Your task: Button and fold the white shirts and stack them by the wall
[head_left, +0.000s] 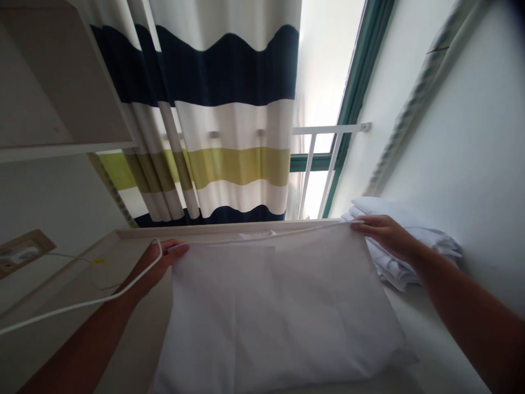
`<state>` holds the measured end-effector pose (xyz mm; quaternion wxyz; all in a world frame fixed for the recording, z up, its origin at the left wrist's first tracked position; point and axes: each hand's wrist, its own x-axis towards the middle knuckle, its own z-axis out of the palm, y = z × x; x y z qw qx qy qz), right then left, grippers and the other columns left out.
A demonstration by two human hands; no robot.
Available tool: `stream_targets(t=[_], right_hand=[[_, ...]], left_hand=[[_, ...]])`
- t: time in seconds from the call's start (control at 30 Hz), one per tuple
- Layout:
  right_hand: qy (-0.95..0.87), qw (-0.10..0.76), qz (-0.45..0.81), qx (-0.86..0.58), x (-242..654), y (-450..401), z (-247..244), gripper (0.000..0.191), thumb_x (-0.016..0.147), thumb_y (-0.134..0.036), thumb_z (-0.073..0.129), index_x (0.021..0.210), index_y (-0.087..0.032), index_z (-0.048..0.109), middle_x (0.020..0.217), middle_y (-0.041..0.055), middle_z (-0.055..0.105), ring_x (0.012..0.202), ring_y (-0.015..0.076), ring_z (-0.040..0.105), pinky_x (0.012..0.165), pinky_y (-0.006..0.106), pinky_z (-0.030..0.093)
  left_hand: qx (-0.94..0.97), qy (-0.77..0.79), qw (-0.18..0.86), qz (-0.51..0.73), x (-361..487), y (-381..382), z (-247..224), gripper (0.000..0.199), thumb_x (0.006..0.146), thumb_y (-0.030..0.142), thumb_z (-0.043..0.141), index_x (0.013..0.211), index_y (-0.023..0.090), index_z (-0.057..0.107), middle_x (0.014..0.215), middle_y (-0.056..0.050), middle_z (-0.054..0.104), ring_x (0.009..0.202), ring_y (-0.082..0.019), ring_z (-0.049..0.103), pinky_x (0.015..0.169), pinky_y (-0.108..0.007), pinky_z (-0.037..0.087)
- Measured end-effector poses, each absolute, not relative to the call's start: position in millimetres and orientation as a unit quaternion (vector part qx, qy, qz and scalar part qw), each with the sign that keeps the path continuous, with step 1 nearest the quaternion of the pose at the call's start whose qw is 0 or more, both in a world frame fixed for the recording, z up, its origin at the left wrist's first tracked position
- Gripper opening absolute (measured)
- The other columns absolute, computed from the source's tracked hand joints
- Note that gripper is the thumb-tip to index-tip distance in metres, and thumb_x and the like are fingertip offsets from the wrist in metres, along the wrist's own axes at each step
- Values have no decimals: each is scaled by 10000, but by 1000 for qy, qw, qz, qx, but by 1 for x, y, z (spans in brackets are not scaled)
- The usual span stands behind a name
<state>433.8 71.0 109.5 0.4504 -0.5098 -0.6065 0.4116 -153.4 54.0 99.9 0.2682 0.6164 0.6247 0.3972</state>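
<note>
A white pillow [283, 312], or a pillowcase with filling in it, is stretched between my two hands, its upper edge nearly straight. My left hand [162, 257] pinches the upper left corner, thumb on top. The upper right corner is gripped by my right hand [381, 230], fingers pressed together on the hem. The lower part hangs toward me and looks slightly puffed; what is inside cannot be seen. Just behind my right hand, a crumpled pile of white bedding [404, 257] lies against the wall. A white cable [135, 282] passes in front of my left wrist.
A striped curtain [229, 126] hangs beyond the bed's raised edge [135, 234]. To its right are a green-framed window [355, 71] and a white rail [328, 129]. A cabinet [61, 71] juts out at upper left, above a wall socket box [27, 253].
</note>
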Motion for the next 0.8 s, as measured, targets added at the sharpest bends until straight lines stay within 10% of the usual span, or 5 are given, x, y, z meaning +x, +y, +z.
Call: stream_targets(t=[0.4,0.8], right_hand=[[-621,258,399,-623,418,225,-5,415,681,-555,791,682,-148,708,609,30,655,575,153,539,539,279,399],[-696,230,234,-639,423,244,-14,451,886,-577,561,782,-161,701,736,50,700,691,191,595,639,291,430]], left_hand=[[669,630,320,229,-169,207,15,452,682,579,718,800,146,772,819,-75,758,807,-274,666,741,-314,463],[681,642,282,209,-176,219,9,440,719,602,673,760,171,752,750,-50,726,740,-238,626,711,-296,425]])
